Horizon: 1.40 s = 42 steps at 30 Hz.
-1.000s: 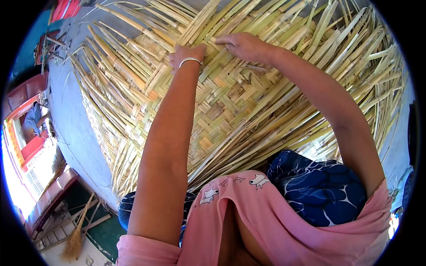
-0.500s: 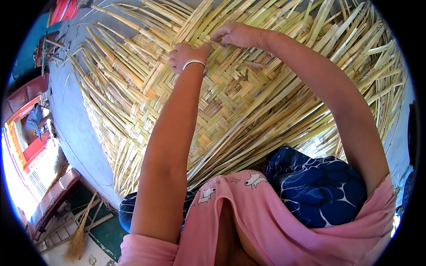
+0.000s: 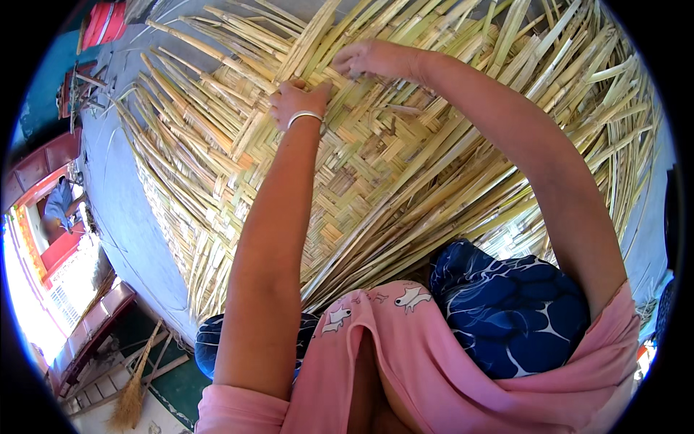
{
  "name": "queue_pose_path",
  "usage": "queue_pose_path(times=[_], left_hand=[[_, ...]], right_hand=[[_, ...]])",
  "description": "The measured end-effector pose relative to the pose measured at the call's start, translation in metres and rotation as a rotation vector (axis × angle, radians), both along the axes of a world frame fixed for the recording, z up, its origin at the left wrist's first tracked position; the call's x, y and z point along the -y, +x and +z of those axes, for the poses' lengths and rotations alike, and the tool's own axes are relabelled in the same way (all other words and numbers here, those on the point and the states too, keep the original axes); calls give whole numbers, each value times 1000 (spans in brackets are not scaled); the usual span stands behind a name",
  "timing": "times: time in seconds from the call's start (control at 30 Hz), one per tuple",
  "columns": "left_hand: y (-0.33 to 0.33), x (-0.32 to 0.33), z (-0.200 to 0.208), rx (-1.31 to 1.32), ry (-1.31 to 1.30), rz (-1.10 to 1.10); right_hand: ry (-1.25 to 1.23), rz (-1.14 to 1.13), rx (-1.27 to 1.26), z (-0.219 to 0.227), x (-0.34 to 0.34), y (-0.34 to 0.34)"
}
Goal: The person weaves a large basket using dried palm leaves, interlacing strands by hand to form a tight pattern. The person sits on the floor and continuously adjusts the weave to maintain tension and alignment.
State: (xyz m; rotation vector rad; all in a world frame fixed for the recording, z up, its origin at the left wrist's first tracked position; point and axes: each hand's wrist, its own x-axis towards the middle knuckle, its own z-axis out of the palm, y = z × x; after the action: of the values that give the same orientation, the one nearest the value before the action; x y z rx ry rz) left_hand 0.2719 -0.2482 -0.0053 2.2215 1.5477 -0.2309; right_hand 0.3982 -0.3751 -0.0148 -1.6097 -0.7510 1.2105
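Observation:
A large mat of woven pale yellow-green palm strips (image 3: 405, 173) lies spread in front of me, with loose strip ends fanning out past its woven middle. My left hand (image 3: 298, 100), a white bangle on its wrist, presses down on the strips at the far edge of the weave. Just to its right, my right hand (image 3: 376, 59) pinches a long loose strip (image 3: 318, 32). The two hands nearly touch. My pink top and blue patterned skirt (image 3: 506, 311) fill the lower part of the view.
The mat rests on a grey floor (image 3: 126, 217). At the lower left are a broom (image 3: 134, 394) and wooden steps. Another person in blue (image 3: 61, 206) sits at the far left by red furniture. A red object (image 3: 101, 22) lies at the top left.
Both hands have moved closer together at the far edge of the weave. The right hand has shifted left and taken hold of a loose strip.

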Motion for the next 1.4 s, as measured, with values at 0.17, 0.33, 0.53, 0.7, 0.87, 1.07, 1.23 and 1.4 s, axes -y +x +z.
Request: queue_pose_path(times=[0.17, 0.33, 0.53, 0.7, 0.87, 1.07, 1.23, 1.4], left_hand=[[13, 25, 4, 36, 61, 35], [34, 45, -10, -6, 87, 132], [35, 49, -9, 9, 78, 125], [30, 50, -8, 79, 55, 120], [24, 44, -8, 103, 22, 97], [28, 50, -8, 60, 29, 63], [29, 50, -9, 47, 38, 67], [15, 50, -12, 70, 26, -16]], right_hand=[[39, -157, -29, -1, 19, 20], [10, -63, 247, -12, 18, 23], [-95, 54, 277, 4, 15, 19], [-62, 51, 250, 5, 18, 12], [-17, -65, 327, -3, 27, 20], [-110, 1, 328, 14, 26, 21], [-90, 27, 256, 10, 25, 24], [-58, 82, 289, 12, 24, 21]])
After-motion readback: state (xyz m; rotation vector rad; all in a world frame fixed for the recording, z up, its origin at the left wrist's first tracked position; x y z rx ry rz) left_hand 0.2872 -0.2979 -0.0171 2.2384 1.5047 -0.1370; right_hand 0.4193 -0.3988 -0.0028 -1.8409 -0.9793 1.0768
